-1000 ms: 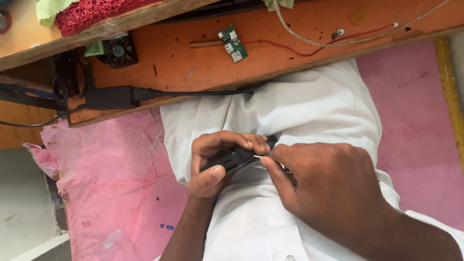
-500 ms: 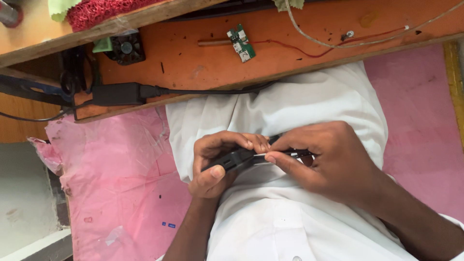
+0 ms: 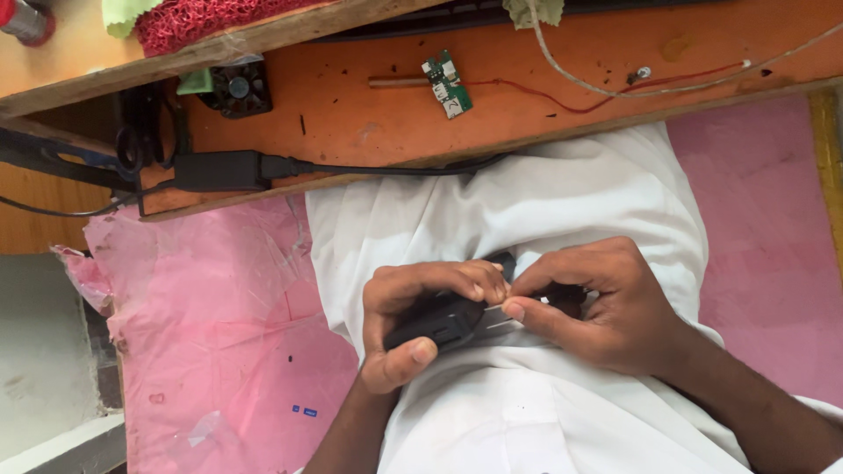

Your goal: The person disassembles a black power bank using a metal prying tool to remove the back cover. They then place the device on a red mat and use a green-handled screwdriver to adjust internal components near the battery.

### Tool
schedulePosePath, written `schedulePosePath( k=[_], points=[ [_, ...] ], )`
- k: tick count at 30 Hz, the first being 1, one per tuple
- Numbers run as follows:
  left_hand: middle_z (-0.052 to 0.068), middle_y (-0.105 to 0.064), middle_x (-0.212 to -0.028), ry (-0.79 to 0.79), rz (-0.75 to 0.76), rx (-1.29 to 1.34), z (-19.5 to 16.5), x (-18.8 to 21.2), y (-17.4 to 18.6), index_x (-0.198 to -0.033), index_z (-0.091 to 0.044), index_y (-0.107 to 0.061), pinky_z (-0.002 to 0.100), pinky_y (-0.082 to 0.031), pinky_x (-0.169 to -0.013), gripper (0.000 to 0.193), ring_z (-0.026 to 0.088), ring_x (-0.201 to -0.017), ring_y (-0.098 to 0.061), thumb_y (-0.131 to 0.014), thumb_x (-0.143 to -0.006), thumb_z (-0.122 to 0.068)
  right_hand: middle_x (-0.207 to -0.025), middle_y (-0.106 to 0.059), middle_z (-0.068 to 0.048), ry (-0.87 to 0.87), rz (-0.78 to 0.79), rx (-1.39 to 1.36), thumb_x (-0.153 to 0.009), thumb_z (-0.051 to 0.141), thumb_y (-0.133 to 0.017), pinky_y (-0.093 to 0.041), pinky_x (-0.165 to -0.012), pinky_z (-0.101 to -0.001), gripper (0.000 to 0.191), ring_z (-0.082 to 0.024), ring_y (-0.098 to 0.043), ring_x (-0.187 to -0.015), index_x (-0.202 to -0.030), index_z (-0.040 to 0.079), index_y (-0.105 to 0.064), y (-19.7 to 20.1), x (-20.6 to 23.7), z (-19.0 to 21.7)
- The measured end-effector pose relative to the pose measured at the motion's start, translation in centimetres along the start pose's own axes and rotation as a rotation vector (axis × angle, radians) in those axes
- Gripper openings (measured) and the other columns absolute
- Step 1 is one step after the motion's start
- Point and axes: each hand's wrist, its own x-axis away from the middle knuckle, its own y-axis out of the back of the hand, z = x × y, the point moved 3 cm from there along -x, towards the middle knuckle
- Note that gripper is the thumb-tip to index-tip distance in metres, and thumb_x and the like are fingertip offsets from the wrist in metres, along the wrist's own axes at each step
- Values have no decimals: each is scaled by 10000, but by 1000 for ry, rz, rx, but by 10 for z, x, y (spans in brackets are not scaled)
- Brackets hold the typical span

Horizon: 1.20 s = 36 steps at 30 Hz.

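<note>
Since the earlier frames, both hands have shifted slightly right over the lap and the right hand has slid its fingers closer along the object, its knuckles now less spread.

Head view: the left hand (image 3: 421, 320) is closed around a small black device (image 3: 439, 323), thumb underneath and fingers curled over the top, holding it just above the white garment (image 3: 527, 219). The right hand (image 3: 606, 307) pinches at the device's right end, thumb and forefinger pressed together on a thin pale strip that sticks out there; whether that strip is a part of the device or a tool I cannot tell. The device's long axis runs left to right, tilted a little upward toward the right, so its worked end points at the right hand, which meets it head-on. Both hands touch it; the left carries it. Beyond the lap lie an orange bench (image 3: 351, 123), a small green circuit board (image 3: 448, 83) and a black adapter (image 3: 218, 169).
</note>
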Motion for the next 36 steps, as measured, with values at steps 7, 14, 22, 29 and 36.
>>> schedulePosePath(
  k=[7,14,22,29,36],
  points=[
    [247,-710,-1011,-25,16,23,3,-1,-1,-1138,123,-682,509,-524,-1039,503,358,-1002,-726,-690,-847,-287,-680,-760,-7,-17,37,-34,-843,127,-784,-465,-467,-227,78,-49,-635,-531,-843,50,-773,1,-6,5],
    [298,-723,-1089,-22,20,-104,1,-3,1,-1179,127,-657,498,-521,-1149,533,344,-1033,-728,-663,-860,-300,-644,-725,-22,-121,-170,480,-810,190,-801,-431,-412,-296,91,-117,-599,-422,-793,106,-769,-6,4,51],
    [278,-731,-1131,-3,27,-238,3,-5,-4,-1187,126,-658,418,-582,-1040,534,332,-1041,-738,-637,-832,-272,-555,-675,-43,-276,-224,603,-775,225,-786,-419,-396,-372,139,-198,-594,-390,-700,117,-742,-9,5,61],
    [273,-733,-1120,8,20,-264,6,-7,-6,-1184,128,-656,391,-594,-994,508,326,-1041,-736,-637,-847,-251,-559,-660,-40,-262,-236,603,-790,225,-776,-421,-409,-376,143,-213,-600,-409,-712,116,-725,-7,11,54],
    [268,-741,-1117,19,20,-309,5,-10,-10,-1179,125,-663,385,-594,-1001,510,329,-1081,-743,-643,-859,-270,-558,-648,-59,-203,-192,637,-777,233,-786,-425,-434,-414,147,-253,-598,-446,-721,113,-725,-1,6,55]
  ],
)
